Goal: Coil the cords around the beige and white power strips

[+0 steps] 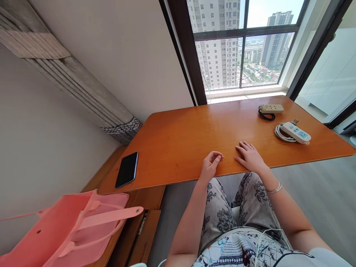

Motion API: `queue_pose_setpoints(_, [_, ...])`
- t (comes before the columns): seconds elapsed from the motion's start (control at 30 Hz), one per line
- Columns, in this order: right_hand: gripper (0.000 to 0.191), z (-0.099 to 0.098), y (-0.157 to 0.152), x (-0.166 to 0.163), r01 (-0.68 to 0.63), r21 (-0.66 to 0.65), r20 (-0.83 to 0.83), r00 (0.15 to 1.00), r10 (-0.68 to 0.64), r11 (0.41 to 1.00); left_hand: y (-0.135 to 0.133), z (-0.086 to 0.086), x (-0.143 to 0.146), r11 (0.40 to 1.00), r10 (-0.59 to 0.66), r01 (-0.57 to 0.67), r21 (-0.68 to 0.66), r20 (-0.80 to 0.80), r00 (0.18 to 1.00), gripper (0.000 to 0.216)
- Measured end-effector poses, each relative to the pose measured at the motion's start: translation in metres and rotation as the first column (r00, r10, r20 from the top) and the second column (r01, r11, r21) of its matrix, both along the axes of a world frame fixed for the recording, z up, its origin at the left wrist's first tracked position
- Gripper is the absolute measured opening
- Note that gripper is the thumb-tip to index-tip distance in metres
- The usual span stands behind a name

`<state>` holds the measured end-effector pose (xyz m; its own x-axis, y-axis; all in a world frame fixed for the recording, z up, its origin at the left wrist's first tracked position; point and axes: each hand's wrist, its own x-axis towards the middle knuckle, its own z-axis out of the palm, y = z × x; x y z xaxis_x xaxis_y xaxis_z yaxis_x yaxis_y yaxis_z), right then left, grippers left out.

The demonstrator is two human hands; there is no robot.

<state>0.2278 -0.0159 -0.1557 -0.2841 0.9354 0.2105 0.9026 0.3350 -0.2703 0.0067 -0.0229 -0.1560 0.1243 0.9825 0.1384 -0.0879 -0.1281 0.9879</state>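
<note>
My left hand rests at the front edge of the wooden table, its fingers curled in and the thumb near the fingertips. I see nothing held in it. A little to its right, my right hand lies palm down on the tabletop with fingers stretched out. Closest to the right hand is a white power strip with its white cord coiled beside it. Behind that sits a beige power strip with a coiled black cord.
A black tablet lies at the table's left end. Below it, an open pink bag with a strap stands on a wooden surface. A gathered curtain hangs at the left, and a window is behind the table.
</note>
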Motion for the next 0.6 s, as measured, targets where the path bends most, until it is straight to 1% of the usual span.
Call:
queue_pose_setpoints(0.43, [0.056,0.0044,-0.0013,-0.0011,-0.003,-0.017,0.002,1.0,0.003,1.0,0.0013,-0.0039,-0.0004,1.0,0.004,-0.004,0.001,0.009,1.0,0.03])
queue_pose_setpoints(0.6, [0.056,0.0037,-0.0012,-0.0012,-0.005,-0.008,0.008,1.0,0.005,1.0,0.001,-0.0021,0.0001,1.0,0.006,-0.006,-0.004,-0.001,1.0,0.031])
